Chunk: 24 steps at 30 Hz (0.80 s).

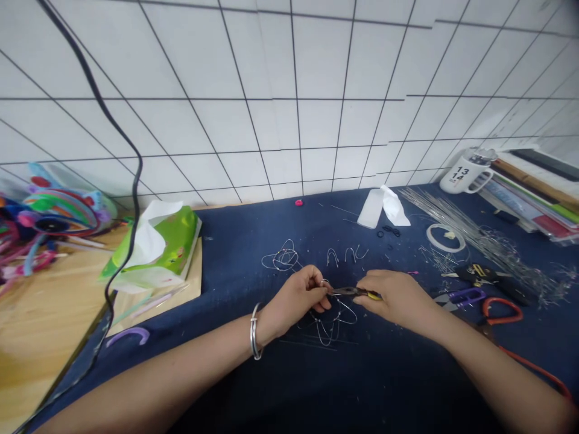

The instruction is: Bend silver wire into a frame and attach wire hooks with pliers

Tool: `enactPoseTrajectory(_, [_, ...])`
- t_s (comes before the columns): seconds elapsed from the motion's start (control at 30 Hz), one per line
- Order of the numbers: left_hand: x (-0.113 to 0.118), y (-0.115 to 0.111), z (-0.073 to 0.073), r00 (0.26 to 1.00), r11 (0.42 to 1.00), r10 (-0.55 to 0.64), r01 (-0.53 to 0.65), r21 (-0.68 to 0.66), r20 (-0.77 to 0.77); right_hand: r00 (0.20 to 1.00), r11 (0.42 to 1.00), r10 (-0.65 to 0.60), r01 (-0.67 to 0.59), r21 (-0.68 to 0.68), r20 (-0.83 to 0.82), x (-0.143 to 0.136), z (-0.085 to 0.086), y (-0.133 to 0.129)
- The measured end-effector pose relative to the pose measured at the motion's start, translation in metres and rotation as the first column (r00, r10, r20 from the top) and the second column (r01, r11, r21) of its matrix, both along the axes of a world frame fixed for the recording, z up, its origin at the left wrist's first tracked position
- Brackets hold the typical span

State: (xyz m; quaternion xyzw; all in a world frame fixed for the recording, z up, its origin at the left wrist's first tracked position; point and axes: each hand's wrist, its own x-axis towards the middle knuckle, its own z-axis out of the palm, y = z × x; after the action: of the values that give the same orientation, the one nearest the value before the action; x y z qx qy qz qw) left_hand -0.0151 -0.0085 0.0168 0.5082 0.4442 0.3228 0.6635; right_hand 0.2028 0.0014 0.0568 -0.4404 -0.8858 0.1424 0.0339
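Note:
My left hand (304,295) pinches a looped wire piece (337,322), whose thin silvery loops hang below the fingers over the dark blue cloth. My right hand (392,299) is closed around needle-nose pliers (347,291) with yellow on the handle. The pliers' jaws point left and meet the wire at my left fingertips; whether they grip it is too small to tell. Just beyond my hands lie another coiled wire shape (284,258) and several short bent wires (347,255). A few straight wires (316,343) lie on the cloth nearer to me.
At right are purple-handled scissors (465,298), red-handled pliers (502,310), a ring of clear line (446,238), a bundle of wires (465,223) and a white mug (465,173). A green tissue pack (176,241) sits left; a black cable (136,181) hangs in front of it.

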Motion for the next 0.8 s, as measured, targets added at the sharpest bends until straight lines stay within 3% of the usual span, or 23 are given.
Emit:
enactPoseTrajectory(0.53, [-0.001,0.0004,-0.0041,0.993,0.996,-0.083,0.086,0.036,-0.081,1.0,1.0,-0.012,0.011,-0.019,-0.021,-0.001,-0.0027,-0.0005])
enactPoseTrajectory(0.8, [-0.0002,-0.0006,-0.0053,0.993,0.998,-0.038,0.045,0.054,-0.115,1.0,1.0,-0.006,0.006,-0.031,0.014,-0.0001,0.0017,-0.0016])
